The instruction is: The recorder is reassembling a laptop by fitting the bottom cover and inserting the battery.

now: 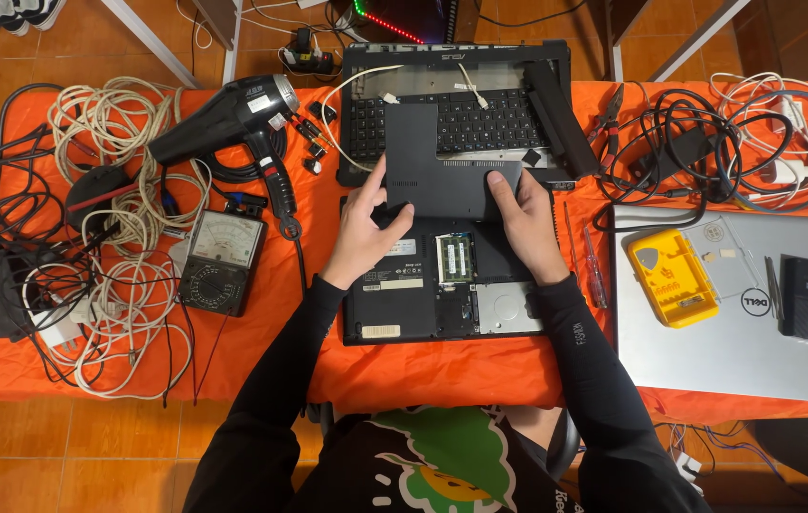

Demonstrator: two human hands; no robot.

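Black sleeves lead up to both hands: the left hand [363, 231] and right hand [526, 217] grasp opposite ends of a black access cover [444, 166] above the upturned laptop [404, 294]. It looks light, thin, stiff plastic, best held by its edges; its long axis runs left-right.

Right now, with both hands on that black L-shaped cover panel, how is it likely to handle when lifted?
The black cover panel looks thin and flat, so it is probably light and may flex a little. The left hand and right hand grip opposite edges, which suggests it is stiff enough to keep its shape. Its matte surface seems unlikely to slip.
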